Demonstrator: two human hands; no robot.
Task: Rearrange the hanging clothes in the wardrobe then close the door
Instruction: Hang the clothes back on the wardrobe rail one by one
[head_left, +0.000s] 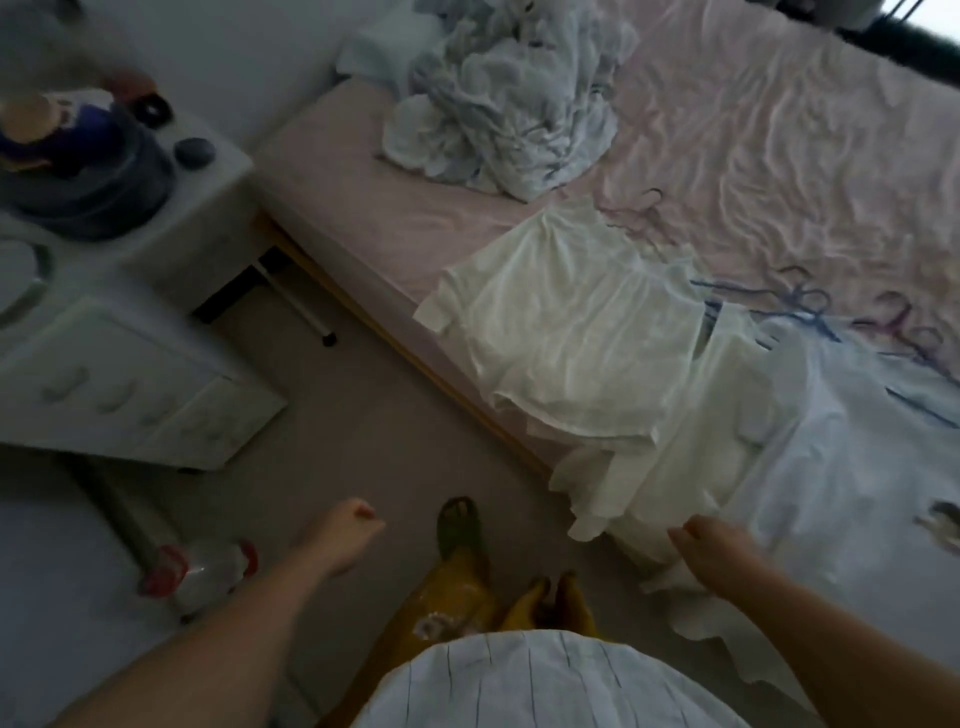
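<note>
A striped white shirt hem (545, 680) fills the bottom edge, with yellow trousers (467, 587) and a dark sandal (460, 525) below it on the beige floor (363, 415). Two bare forearms reach forward.

The left hand (345, 525) hangs over the floor with fingers curled into a loose fist, holding nothing. The right hand (711, 545) is at the hem of the white clothes (571, 332); its fingers are curled, but blur hides whether they pinch the cloth or only touch it.

The clothes lie spread flat across the near edge of the bed (363, 228), overlapping one another and hanging over its side. Their hangers (800, 306), blue and pinkish, poke out at the far end on the pink sheet (779, 156).

A crumpled pale blue heap (498, 104) sits at the head of the bed. To the left stands a white drawer unit (130, 374) with blurred dark objects on top. A clear bottle (202, 571) with red trim lies on the floor near it.
</note>
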